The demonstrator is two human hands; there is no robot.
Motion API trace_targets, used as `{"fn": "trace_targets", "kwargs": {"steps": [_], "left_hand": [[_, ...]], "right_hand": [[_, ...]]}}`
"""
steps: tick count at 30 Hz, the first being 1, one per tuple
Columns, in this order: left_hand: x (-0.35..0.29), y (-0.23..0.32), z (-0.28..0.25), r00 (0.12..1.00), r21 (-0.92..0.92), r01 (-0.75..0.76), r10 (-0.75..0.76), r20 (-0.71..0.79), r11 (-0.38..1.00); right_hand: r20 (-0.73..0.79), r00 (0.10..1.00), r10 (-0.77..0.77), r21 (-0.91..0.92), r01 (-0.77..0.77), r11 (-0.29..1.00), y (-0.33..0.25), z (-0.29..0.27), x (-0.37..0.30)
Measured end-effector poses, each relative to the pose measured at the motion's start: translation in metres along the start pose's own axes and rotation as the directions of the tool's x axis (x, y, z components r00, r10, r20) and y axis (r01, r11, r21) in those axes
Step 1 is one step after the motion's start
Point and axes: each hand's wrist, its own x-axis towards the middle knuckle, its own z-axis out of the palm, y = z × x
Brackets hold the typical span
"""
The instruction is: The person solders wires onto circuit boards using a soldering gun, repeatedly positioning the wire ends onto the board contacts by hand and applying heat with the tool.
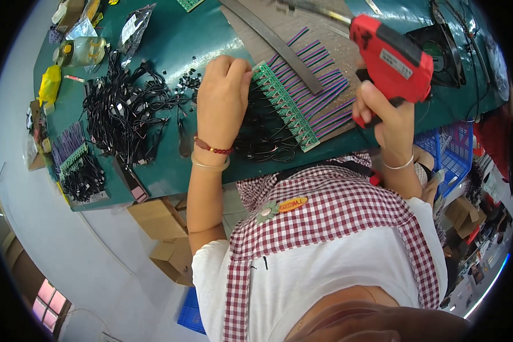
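My right hand (386,111) grips the handle of a red and black soldering gun (390,60), whose metal tip end points up and left over the far part of the bench. A long green circuit board strip (285,105) lies slantwise in front of me. Striped purple and black wires (330,85) fan out from its far side, and thin black cables (268,134) spread from its near side. Across the wires rests a flat grey metal bar (285,51). At the strip's left end is my left hand (223,94), fingers curled closed; whatever they hold is hidden.
A heap of black cables (122,108) lies left on the green bench (171,34). Beyond it stand a glass jar (88,51) and a yellow bag (49,85). Another wired board (73,159) sits at the left edge. A black fan (436,54) is at right, above a blue basket (453,154).
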Motion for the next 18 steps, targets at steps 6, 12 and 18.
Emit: {"fn": "trace_targets", "kwargs": {"steps": [6, 12, 18], "left_hand": [[-0.003, 0.002, 0.009, 0.999, -0.016, 0.044, -0.044, 0.031, 0.999], [-0.002, -0.002, 0.012, 0.998, -0.037, 0.045, -0.044, 0.035, 0.998], [0.001, -0.004, 0.011, 0.997, -0.092, 0.055, -0.051, 0.052, 0.994]], "right_hand": [[0.083, 0.973, 0.214, -0.021, -0.213, 0.977, 0.021, -0.030, -0.022], [0.093, 0.959, 0.268, -0.143, -0.254, 0.957, 0.028, -0.023, -0.022], [0.081, 0.952, 0.293, -0.184, -0.275, 0.944, 0.032, -0.023, -0.026]]}}
